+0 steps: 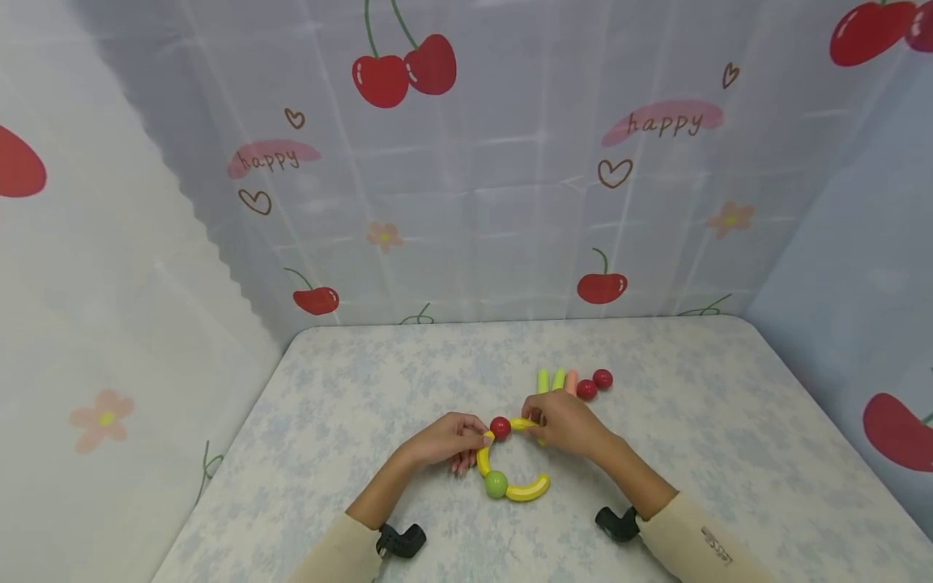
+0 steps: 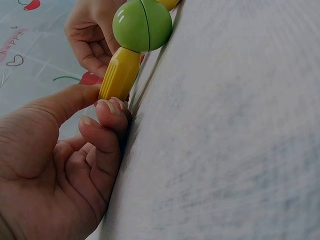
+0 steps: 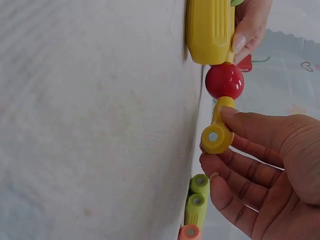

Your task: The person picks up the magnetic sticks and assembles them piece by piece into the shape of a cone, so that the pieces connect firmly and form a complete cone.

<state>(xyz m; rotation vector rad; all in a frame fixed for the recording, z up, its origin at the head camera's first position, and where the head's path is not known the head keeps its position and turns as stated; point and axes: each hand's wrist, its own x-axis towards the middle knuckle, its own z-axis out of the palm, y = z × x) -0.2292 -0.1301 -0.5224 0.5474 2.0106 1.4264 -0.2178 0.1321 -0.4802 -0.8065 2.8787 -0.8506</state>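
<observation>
On the table lies an open ring of curved yellow rods and balls. My left hand (image 1: 448, 441) pinches the left yellow rod (image 1: 483, 461) between thumb and fingers; its lower end meets a green ball (image 1: 496, 484). From that ball another curved yellow rod (image 1: 528, 491) runs right. My right hand (image 1: 572, 425) pinches the upper yellow rod (image 1: 521, 423), whose one end touches a red ball (image 1: 500, 427). A grey disc shows in this rod's free end (image 3: 213, 136) in the right wrist view. The red ball sits between the two held rods.
Behind my right hand lie two light green rods (image 1: 543, 380), a pink-orange rod (image 1: 572, 380) and two more red balls (image 1: 586, 389). The patterned table (image 1: 350, 380) ends at a cherry-printed curtain (image 1: 496, 267) at the back.
</observation>
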